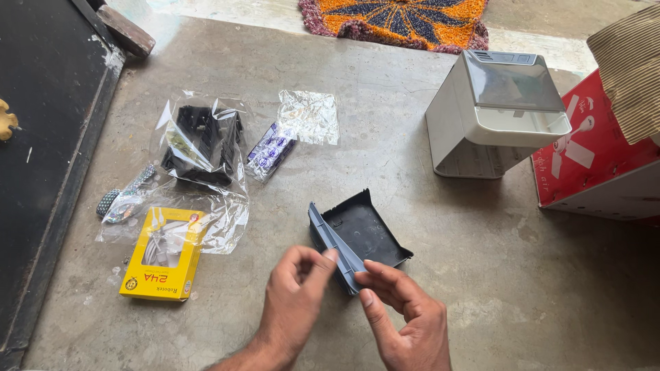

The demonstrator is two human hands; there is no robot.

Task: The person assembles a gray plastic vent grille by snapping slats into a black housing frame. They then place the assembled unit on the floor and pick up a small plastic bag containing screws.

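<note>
Dark grey plastic tray cover (pixel 361 237) sits on the concrete floor (pixel 481 275), dead centre. Your left hand (pixel 292 306) and right hand (pixel 402 312) each pinch its 7 o'clock rim. Likely light, stiff, thin-walled: hold corners, don't flex. White appliance (pixel 491 113) at 2 o'clock.

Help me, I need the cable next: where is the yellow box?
The yellow box lies on the concrete floor at lower left of the head view, partly under clear plastic wrapping.

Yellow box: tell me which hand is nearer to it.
Left. The left hand is just right of the yellow box; the right hand lies farther right, beyond the dark plastic tray.
</note>
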